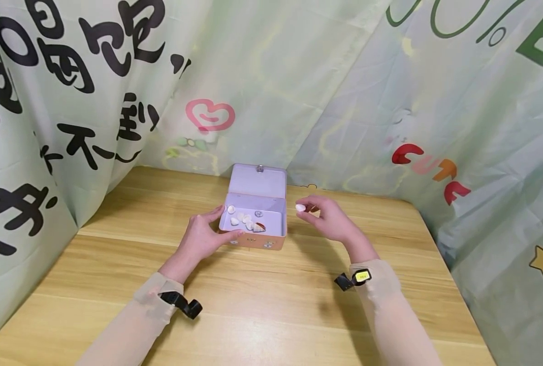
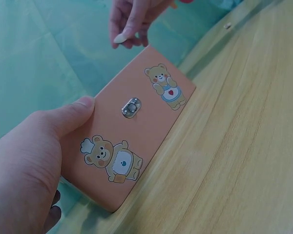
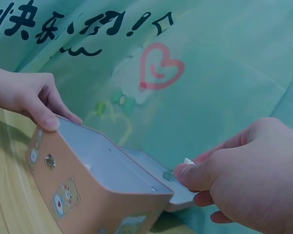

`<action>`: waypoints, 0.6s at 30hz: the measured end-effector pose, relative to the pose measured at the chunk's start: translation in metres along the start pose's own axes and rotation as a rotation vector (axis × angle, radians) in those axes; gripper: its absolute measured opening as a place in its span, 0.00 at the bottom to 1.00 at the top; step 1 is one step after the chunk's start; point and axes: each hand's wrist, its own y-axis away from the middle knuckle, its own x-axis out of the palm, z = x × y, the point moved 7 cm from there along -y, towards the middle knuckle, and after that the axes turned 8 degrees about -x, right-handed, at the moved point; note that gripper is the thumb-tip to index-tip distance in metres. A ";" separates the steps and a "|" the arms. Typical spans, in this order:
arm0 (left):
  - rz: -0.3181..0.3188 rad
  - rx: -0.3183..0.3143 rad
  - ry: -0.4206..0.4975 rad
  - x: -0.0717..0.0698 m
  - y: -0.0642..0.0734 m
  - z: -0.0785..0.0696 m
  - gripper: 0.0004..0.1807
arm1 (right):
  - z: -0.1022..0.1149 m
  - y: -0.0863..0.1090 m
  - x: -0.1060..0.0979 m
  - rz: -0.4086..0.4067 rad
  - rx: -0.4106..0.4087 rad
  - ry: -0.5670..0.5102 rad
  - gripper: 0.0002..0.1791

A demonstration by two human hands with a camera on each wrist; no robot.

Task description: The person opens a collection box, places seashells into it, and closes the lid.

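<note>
An orange tin box (image 1: 252, 242) with bear pictures and a lilac inside stands on the table, its lid (image 1: 257, 181) raised at the back. My left hand (image 1: 201, 235) grips the box at its left end, thumb over the front rim. Several pale seashells (image 1: 246, 219) lie on the box's floor, along with a brown-and-white shell (image 1: 259, 227) near the front. Just right of the box, my right hand (image 1: 328, 217) pinches a small white seashell (image 1: 300, 208) between thumb and fingers, apart from the box wall.
The wooden table (image 1: 253, 305) reaches back to a pale printed curtain (image 1: 298, 101), which hangs close behind the lid and along both sides. A silver clasp (image 1: 260, 169) sits at the lid's top edge. Black wrist cameras are strapped to both sleeves.
</note>
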 end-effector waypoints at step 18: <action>-0.010 0.018 0.007 -0.002 0.000 -0.002 0.51 | 0.012 -0.039 0.029 0.048 -0.025 -0.048 0.14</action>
